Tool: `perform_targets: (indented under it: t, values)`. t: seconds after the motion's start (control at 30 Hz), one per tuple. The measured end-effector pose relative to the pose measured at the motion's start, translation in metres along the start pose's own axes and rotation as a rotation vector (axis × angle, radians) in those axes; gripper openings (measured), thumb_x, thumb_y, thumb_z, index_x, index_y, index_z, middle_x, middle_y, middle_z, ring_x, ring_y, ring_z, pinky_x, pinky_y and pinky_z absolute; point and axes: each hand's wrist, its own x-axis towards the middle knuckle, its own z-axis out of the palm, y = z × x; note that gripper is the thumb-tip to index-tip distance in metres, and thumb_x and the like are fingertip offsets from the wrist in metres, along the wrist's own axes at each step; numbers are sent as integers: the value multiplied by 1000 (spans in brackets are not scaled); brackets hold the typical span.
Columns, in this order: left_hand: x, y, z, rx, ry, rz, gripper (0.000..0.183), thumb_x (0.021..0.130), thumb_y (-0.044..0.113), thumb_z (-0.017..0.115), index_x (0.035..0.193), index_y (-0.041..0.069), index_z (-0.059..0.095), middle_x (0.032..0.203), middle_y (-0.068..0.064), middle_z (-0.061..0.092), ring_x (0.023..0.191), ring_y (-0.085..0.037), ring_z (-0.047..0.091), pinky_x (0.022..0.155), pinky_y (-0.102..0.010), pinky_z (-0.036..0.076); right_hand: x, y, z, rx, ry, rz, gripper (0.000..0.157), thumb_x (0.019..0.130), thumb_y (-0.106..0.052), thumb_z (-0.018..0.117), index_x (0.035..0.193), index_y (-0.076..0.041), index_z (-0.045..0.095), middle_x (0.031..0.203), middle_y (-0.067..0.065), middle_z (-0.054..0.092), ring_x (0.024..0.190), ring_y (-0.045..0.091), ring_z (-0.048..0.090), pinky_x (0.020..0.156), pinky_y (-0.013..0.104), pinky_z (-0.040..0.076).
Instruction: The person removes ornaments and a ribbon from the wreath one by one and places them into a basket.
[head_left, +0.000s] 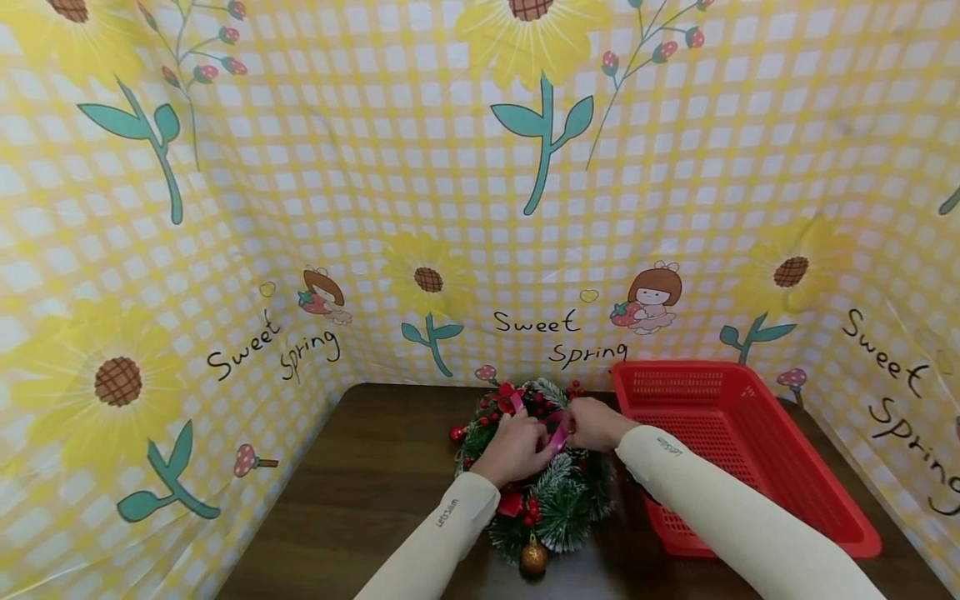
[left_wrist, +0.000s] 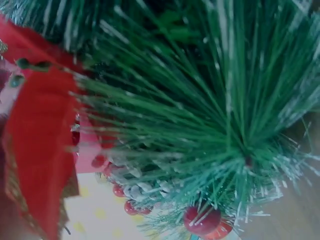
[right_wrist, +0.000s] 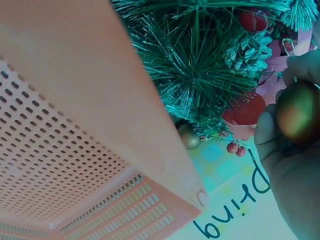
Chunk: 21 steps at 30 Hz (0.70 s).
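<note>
A frosted green Christmas wreath (head_left: 566, 508) lies on the brown table, trimmed with red flowers and berries. At its middle, my left hand (head_left: 513, 446) grips a glossy pink ribbon (head_left: 557, 437) with curled fingers. From the other side my right hand (head_left: 592, 423) pinches the same ribbon. Close by the fingers of the right hand (right_wrist: 295, 185), a gold bauble (right_wrist: 300, 112) shows in the right wrist view. Another gold bauble (head_left: 533, 556) hangs off the wreath's near edge. Green needles and a red petal (left_wrist: 40, 140) fill most of the left wrist view, hiding the left fingers.
A red perforated plastic basket (head_left: 817, 492) stands right of the wreath, under the right forearm. Dark wooden table (head_left: 337, 500) spreads to the left. Yellow checked cloth (head_left: 465, 183) with printed flowers rises behind and at both sides.
</note>
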Motion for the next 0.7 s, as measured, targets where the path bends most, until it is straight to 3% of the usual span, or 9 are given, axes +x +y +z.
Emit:
perform_targets:
  t: [0.13, 0.23, 0.33, 0.5, 0.7]
  values:
    - [1, 1, 1, 17, -10, -13, 30, 89, 32, 63, 62, 25, 54, 63, 15, 48, 67, -11, 41, 69, -33, 34, 2, -2, 0, 5, 17, -63, 8, 79, -6, 68, 75, -12, 69, 60, -10, 53, 53, 8, 45, 54, 27, 39]
    - [1, 1, -1, 46, 53, -41, 33, 89, 24, 60, 57, 22, 49, 59, 12, 43, 64, -12, 37, 63, -31, 27, 3, -2, 0, -3, 18, -56, 10, 80, -6, 67, 72, -12, 67, 61, -10, 53, 54, 8, 45, 56, 27, 41]
    - [1, 2, -5, 60, 109, -117, 35, 88, 20, 59, 55, 20, 45, 56, 8, 39, 62, -14, 37, 61, -32, 24, 3, -1, 2, -11, 18, -25, 15, 81, -7, 67, 68, -14, 62, 61, -9, 52, 54, 10, 45, 56, 29, 41]
    - [1, 1, -8, 122, 133, -228, 28, 88, 24, 60, 62, 19, 48, 60, 6, 45, 64, -17, 40, 61, -33, 26, 2, 1, 5, -8, 9, -5, 14, 82, -8, 68, 70, -15, 63, 68, -9, 54, 63, 11, 50, 63, 32, 44]
    - [0, -3, -3, 170, 140, -254, 17, 86, 25, 64, 77, 17, 52, 77, 2, 51, 70, -19, 44, 61, -33, 30, 2, 0, 5, -20, 25, -17, 15, 81, -7, 65, 70, -16, 63, 67, -9, 54, 62, 10, 49, 62, 31, 43]
